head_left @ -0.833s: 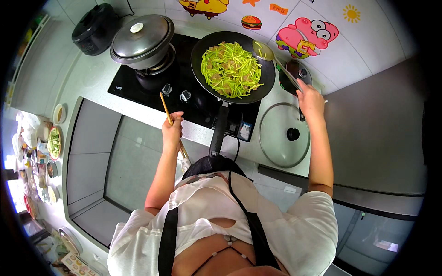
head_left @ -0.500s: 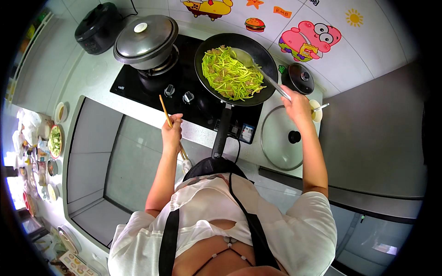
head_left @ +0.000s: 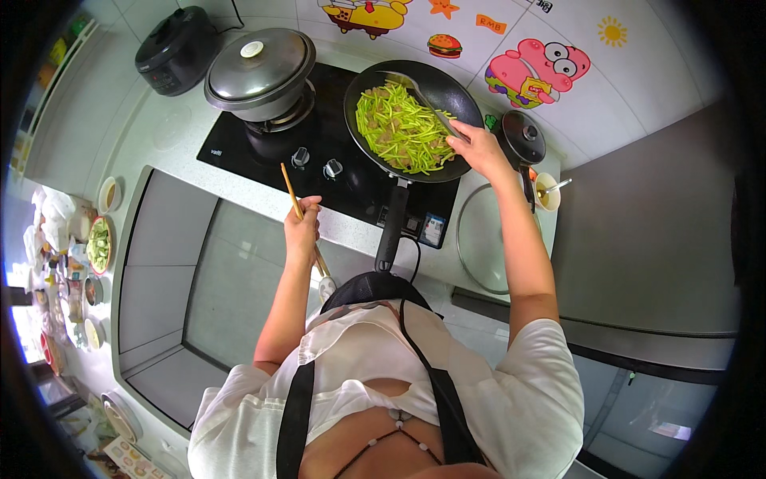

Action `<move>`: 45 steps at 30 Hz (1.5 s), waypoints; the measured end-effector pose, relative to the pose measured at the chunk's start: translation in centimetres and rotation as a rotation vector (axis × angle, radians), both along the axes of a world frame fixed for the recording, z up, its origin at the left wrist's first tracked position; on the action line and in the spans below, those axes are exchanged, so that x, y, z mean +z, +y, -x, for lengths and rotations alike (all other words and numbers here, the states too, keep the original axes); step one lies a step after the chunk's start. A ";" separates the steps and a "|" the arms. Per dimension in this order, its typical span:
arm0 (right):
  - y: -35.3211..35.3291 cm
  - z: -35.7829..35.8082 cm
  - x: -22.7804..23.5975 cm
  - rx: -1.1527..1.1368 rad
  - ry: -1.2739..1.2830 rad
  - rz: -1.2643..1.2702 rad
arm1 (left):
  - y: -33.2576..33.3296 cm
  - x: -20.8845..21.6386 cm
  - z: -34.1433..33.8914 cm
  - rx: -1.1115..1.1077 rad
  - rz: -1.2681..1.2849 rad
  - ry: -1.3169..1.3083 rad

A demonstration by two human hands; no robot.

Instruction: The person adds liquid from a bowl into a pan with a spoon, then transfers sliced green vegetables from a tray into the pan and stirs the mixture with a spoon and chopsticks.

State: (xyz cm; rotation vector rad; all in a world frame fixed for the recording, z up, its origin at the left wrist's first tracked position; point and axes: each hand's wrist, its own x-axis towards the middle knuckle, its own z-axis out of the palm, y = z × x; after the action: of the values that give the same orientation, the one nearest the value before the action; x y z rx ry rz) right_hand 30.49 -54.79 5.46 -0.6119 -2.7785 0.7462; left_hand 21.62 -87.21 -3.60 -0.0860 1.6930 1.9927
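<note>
A black frying pan point(head_left: 457, 94) sits on the right side of the black glass hob point(head_left: 251, 152), its handle point(head_left: 391, 227) pointing toward me. Chopped green stalks mixed with brownish pieces point(head_left: 396, 132) fill its left and middle. My right hand point(head_left: 481, 152) is closed round the handle of a metal spatula point(head_left: 429, 109); its blade is at the pan's far side, by the food's edge. Off the hob's front edge, my left hand point(head_left: 302, 227) grips a pair of wooden chopsticks point(head_left: 290, 188), tips up, apart from the pan.
On the left burner stands a lidded metal pot point(head_left: 263, 68), with a black rice cooker point(head_left: 175, 52) behind it. Right of the hob are a glass lid point(head_left: 481, 247), a small black lidded pot point(head_left: 523, 137) and a bowl with a spoon point(head_left: 548, 195). Dishes line the left counter.
My right hand has moved left and away from me, over the pan's right rim. The spatula blade has shifted to the pan's far left side. My left hand has hardly moved.
</note>
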 end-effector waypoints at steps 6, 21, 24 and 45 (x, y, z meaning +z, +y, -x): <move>-3.0 -3.2 1.9 0.102 -0.105 -0.265 | 0.5 0.1 -0.3 -0.047 -0.016 -0.006; -0.9 -8.0 -1.0 -0.197 0.012 -0.191 | -0.5 0.1 -0.8 -0.022 -0.001 0.004; -0.2 -4.6 -3.2 -0.227 0.048 -0.040 | -1.0 0.1 -0.9 0.004 0.006 0.010; -2.9 -15.3 12.5 0.011 -0.318 -0.457 | 2.6 0.4 -1.8 -0.172 -0.015 0.017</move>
State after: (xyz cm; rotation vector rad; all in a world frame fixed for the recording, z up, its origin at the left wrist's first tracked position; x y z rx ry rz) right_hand 45.78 -57.67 17.95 -0.6649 -3.0826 -0.0037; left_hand 23.38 -84.63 -3.22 0.0800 1.6377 1.8831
